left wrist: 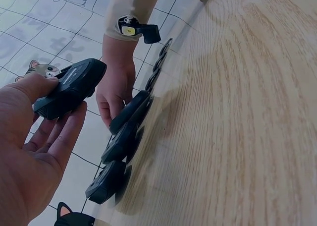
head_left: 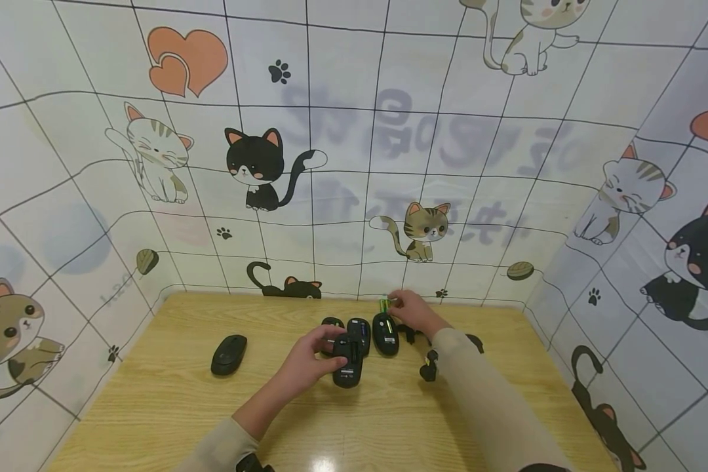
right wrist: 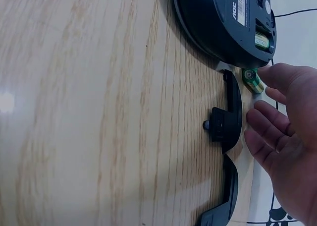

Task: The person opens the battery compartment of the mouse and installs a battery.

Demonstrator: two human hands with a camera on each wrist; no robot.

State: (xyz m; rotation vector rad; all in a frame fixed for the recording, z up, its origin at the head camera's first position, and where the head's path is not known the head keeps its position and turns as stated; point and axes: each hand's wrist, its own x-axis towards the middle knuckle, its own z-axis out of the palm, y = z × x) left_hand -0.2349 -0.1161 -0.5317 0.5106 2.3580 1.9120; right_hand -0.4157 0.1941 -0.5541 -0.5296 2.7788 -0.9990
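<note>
Head view. The left hand (head_left: 315,354) grips a held mouse (head_left: 348,367), black, oval and underside up, with a recessed slot exposed. Behind it stand, from left to right, a partly hidden mouse (head_left: 332,321), a middle mouse (head_left: 360,328) and an end mouse (head_left: 386,337). The right hand (head_left: 415,311) is beside a green battery (head_left: 384,305) at the end mouse's far end. A lone mouse (head_left: 229,355), smooth and rounded, lies well apart to the left on the pale wood-grained table (head_left: 171,393). The backdrop (head_left: 342,157) is white, rippled cloth printed with gridlines and cartoon cats.

Left wrist view. The held mouse sits clear of the table, between the left hand's thumb and fingers; its rounded shell is dark.

Right wrist view. The right hand's fingers are loosely bent and parted, its thumb close against the glossy battery; whether they touch cannot be told. The end mouse, lettered AOC, has a second battery (right wrist: 261,40) in its recess. Below lie two black covers (right wrist: 233,112), slim and curved, one after the other.
</note>
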